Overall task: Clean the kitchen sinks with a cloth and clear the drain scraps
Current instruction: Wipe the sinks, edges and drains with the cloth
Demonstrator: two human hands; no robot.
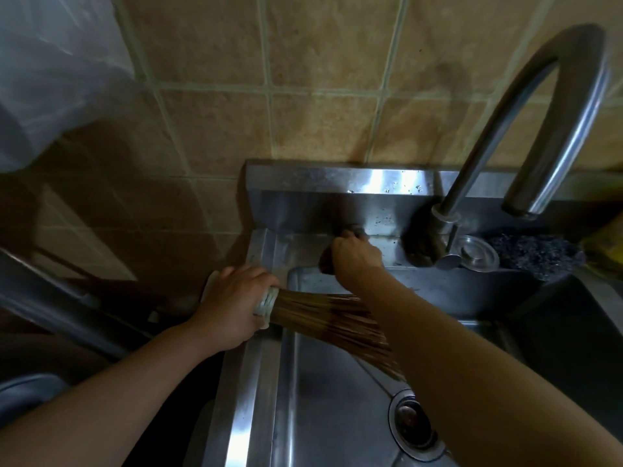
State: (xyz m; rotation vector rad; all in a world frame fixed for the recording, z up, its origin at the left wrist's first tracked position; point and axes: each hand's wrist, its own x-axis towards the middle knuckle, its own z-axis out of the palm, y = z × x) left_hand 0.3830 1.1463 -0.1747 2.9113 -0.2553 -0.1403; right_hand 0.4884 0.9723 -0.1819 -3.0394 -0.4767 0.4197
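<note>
**Wiping the back ledge while the brush waits**

While working toward the wall, start from what lies nearest: drain [413, 420] at the bottom of the left sink [323, 382], dark inside, too dim to tell whether scraps sit in it. Worth checking later, once the ledge is wiped, so loosened grit washes down to one place.

Just above, bamboo brush [337, 318] lying across the basin, bristles fanned toward the drain and partly hidden under the right forearm. Left hand [232, 305] wrapped round its bound end at the sink's left rim, fingers [259, 276] curled tight over the binding. Best kept there, low and steady, bristles clear of the wiping arm.

Farther back, right hand [357, 254] pressed at the rear corner of the basin, closed around something dark, probably the cloth [326, 261], though too shadowed to be sure. Judged as the step in hand: scrubbing the ledge under the splashback. Firm, short strokes along the seam, dragging dirt forward into the basin, not sideways toward the tap base.

Beyond, specks visible on the steel splashback [337, 183]; a pass up there seems due. To the right, faucet [505, 129] arching over, a round metal lid [475, 252] and a dark scouring pad [536, 252] on the ledge, second sink [573, 332] beside them. Tiled wall [303, 79] behind all.
</note>
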